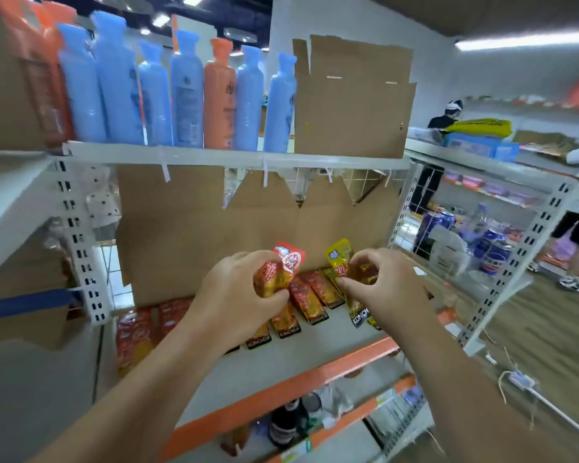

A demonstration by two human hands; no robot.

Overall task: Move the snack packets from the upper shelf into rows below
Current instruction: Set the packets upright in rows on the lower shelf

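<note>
My left hand [239,295] is closed on a red snack packet [286,264], its top sticking up above my fingers. In my right hand [383,282] I pinch a yellow snack packet [340,255], held upright just above the shelf. Under both hands a row of red packets [310,300] lies flat on the white shelf [301,359], their black ends facing me. One dark packet end [360,317] shows below my right palm. Several more red packets [136,335] lie at the shelf's left end.
Brown cardboard [188,235] lines the back of this shelf. The shelf above [214,157] holds blue and orange bottles [188,91] and a cardboard box [351,105]. The shelf's front lip is orange [281,394]; bottles stand below. To the right is an aisle with other people [447,118].
</note>
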